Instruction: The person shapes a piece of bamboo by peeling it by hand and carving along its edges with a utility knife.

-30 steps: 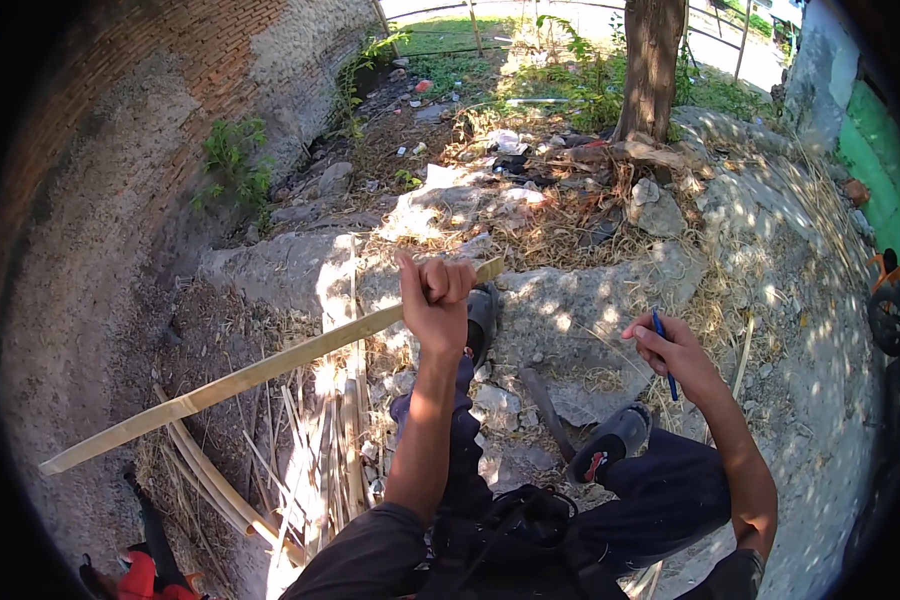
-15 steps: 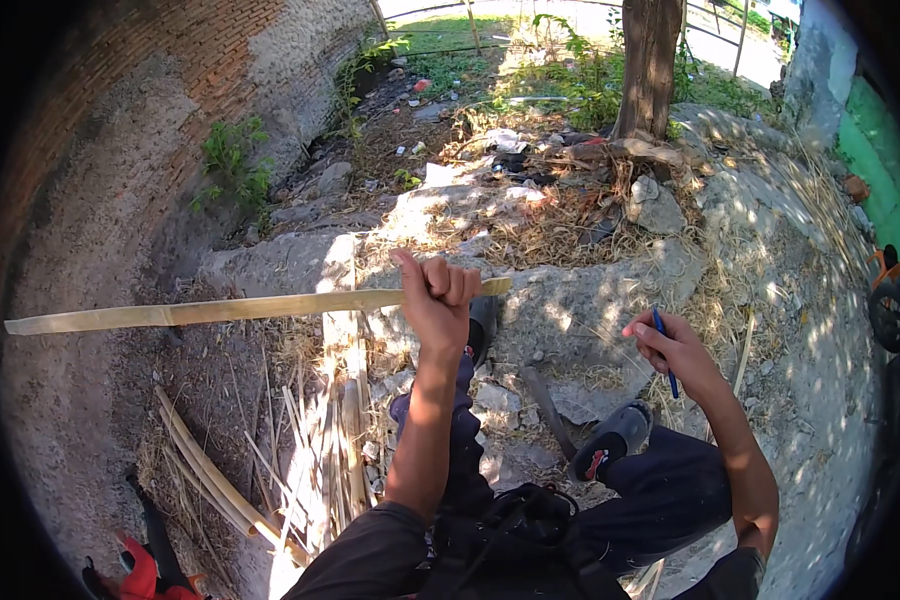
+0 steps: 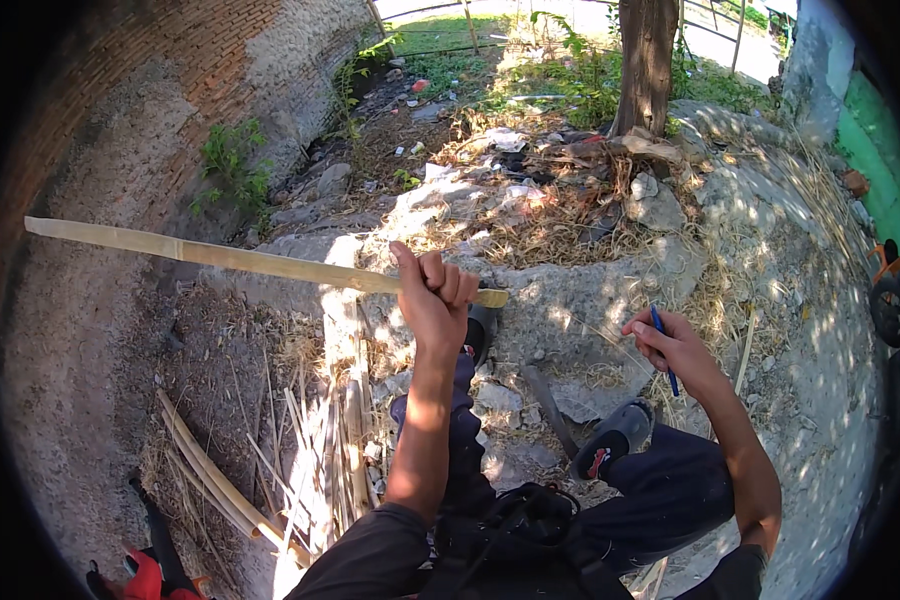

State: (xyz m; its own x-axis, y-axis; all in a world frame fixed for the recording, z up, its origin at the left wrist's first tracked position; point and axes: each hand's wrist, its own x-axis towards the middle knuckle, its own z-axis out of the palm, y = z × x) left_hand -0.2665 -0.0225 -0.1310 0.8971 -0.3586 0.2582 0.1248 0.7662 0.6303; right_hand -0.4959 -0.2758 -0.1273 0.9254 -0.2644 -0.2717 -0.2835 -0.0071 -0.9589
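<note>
The left hand (image 3: 432,295) is raised in front of the body with its fingers (image 3: 448,278) clamped in a full fist around a long, flat bamboo strip (image 3: 230,258). The grip sits near the strip's right end; a short stub projects past the fist to the right, and the long remainder extends left, slightly upward, across the plastered wall (image 3: 80,330). The strip is held clear of the ground.

The right hand (image 3: 675,345) is lower and to the right, above the right knee. Its fingers are closed together on a blue pen (image 3: 663,345), which points downward from the hand.

The person is seated on rocky ground (image 3: 610,290), legs in dark trousers, black shoes (image 3: 615,440) resting on stones. A dark, flat blade-like tool (image 3: 550,410) lies on the ground between the feet. To the lower left, a heap of split bamboo slats (image 3: 320,450) rests against the base of the wall. A red-handled tool (image 3: 145,575) lies at the lower left edge. A tree trunk (image 3: 645,60) stands beyond the rocks.
</note>
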